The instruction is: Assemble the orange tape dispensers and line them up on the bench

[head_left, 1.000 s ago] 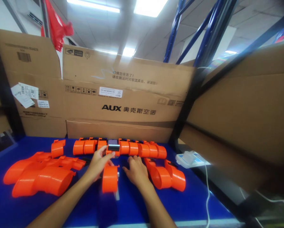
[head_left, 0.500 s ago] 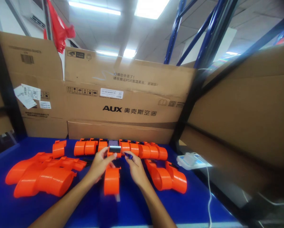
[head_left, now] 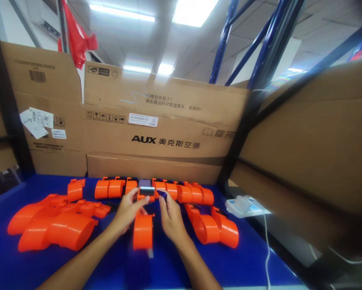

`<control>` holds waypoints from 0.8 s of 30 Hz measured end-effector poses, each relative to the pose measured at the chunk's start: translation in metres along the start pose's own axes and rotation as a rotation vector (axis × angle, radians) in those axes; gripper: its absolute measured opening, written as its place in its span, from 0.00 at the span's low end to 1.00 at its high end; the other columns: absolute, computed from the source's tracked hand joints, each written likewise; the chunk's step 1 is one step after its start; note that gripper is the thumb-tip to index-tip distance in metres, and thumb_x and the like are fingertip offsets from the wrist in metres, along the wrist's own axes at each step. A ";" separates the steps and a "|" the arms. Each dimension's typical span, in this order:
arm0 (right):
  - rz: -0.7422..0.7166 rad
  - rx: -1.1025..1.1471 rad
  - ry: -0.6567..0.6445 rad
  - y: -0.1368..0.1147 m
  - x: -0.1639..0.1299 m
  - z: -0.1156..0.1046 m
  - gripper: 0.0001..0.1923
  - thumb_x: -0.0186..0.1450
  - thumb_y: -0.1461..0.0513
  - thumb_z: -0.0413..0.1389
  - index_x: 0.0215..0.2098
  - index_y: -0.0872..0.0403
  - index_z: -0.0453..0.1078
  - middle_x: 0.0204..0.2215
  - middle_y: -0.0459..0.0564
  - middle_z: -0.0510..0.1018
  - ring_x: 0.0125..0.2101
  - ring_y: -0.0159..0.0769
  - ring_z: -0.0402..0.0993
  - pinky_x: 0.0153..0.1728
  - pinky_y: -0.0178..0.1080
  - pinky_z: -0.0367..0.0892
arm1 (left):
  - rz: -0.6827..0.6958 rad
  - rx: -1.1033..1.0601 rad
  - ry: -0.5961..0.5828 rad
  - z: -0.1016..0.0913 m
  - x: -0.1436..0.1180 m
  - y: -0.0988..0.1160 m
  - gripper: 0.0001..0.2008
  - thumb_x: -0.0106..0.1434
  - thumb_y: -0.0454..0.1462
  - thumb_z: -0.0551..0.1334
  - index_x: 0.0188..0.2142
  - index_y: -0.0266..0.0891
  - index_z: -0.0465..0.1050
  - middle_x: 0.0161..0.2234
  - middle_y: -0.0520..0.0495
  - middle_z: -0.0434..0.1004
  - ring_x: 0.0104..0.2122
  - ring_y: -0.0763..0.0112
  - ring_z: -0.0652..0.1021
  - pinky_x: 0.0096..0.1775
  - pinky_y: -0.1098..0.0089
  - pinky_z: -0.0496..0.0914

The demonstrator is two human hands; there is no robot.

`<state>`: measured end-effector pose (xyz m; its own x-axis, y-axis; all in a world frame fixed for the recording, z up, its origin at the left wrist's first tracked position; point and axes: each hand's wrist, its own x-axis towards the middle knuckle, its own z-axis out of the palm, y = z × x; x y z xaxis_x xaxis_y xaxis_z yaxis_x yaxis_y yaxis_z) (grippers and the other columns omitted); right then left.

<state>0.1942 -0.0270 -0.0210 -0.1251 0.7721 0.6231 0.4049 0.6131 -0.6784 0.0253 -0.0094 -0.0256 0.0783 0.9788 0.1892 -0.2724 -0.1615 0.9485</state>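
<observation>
Grasped by the left hand (head_left: 128,208) — a black-topped orange plastic piece (head_left: 146,192); pinched by the right hand (head_left: 172,215) just beside it, a small dark-blue bit (head_left: 162,194). Orange plastic rings (head_left: 184,192) are lined up behind — backed by printed brown cardboard (head_left: 163,165).

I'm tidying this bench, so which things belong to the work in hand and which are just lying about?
In the work:
orange part with a dark top, in the left hand
small dark-blue piece, in the right hand
probably the loose orange ring-shaped parts

Apparently just around:
white cable
red plastic bag, hanging
AUX cardboard, behind
</observation>
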 end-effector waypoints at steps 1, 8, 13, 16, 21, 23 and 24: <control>-0.006 -0.017 0.006 -0.001 0.000 0.000 0.18 0.73 0.55 0.43 0.56 0.52 0.67 0.49 0.55 0.77 0.48 0.41 0.75 0.51 0.43 0.69 | -0.002 -0.006 0.001 0.000 0.000 0.000 0.24 0.50 0.44 0.72 0.44 0.36 0.73 0.36 0.44 0.79 0.20 0.74 0.77 0.21 0.74 0.69; -0.021 -0.034 -0.004 -0.001 -0.002 0.000 0.20 0.72 0.55 0.46 0.58 0.52 0.65 0.45 0.54 0.79 0.47 0.43 0.75 0.49 0.44 0.70 | 0.015 0.002 -0.023 0.001 0.000 -0.002 0.26 0.52 0.46 0.72 0.46 0.35 0.73 0.38 0.43 0.78 0.21 0.74 0.76 0.21 0.74 0.70; 0.036 0.008 0.005 -0.001 -0.004 0.002 0.11 0.71 0.55 0.50 0.46 0.52 0.63 0.26 0.45 0.76 0.22 0.33 0.69 0.25 0.34 0.65 | 0.016 0.002 -0.022 0.001 0.000 -0.003 0.26 0.52 0.48 0.71 0.45 0.36 0.73 0.37 0.43 0.79 0.19 0.74 0.76 0.21 0.74 0.70; 0.023 -0.012 0.023 -0.001 -0.004 0.003 0.08 0.70 0.55 0.51 0.40 0.51 0.62 0.25 0.43 0.74 0.19 0.31 0.64 0.22 0.33 0.60 | 0.012 -0.009 -0.029 0.001 0.000 -0.002 0.26 0.51 0.48 0.72 0.45 0.35 0.73 0.36 0.44 0.79 0.19 0.75 0.76 0.21 0.74 0.70; 0.005 -0.081 -0.014 -0.002 -0.004 0.001 0.09 0.70 0.55 0.51 0.34 0.51 0.60 0.24 0.42 0.71 0.20 0.30 0.63 0.23 0.32 0.59 | 0.018 0.004 -0.026 0.002 -0.001 -0.002 0.26 0.51 0.48 0.71 0.45 0.36 0.73 0.37 0.44 0.79 0.18 0.74 0.76 0.21 0.72 0.70; -0.006 -0.108 -0.020 -0.003 -0.004 -0.001 0.10 0.70 0.55 0.50 0.33 0.51 0.61 0.24 0.42 0.70 0.21 0.30 0.64 0.24 0.32 0.59 | 0.023 0.003 -0.030 0.002 -0.001 -0.002 0.25 0.51 0.47 0.72 0.45 0.36 0.74 0.38 0.44 0.78 0.18 0.74 0.76 0.21 0.72 0.70; -0.011 -0.119 -0.025 -0.004 -0.004 -0.001 0.10 0.70 0.55 0.50 0.33 0.51 0.61 0.24 0.42 0.70 0.22 0.31 0.65 0.24 0.32 0.60 | 0.026 0.003 -0.032 0.002 -0.001 -0.002 0.25 0.51 0.47 0.72 0.45 0.36 0.74 0.38 0.44 0.78 0.18 0.75 0.76 0.22 0.72 0.70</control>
<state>0.1944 -0.0324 -0.0205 -0.1521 0.7703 0.6193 0.5078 0.5985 -0.6196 0.0277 -0.0104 -0.0277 0.1021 0.9698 0.2215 -0.2722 -0.1869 0.9439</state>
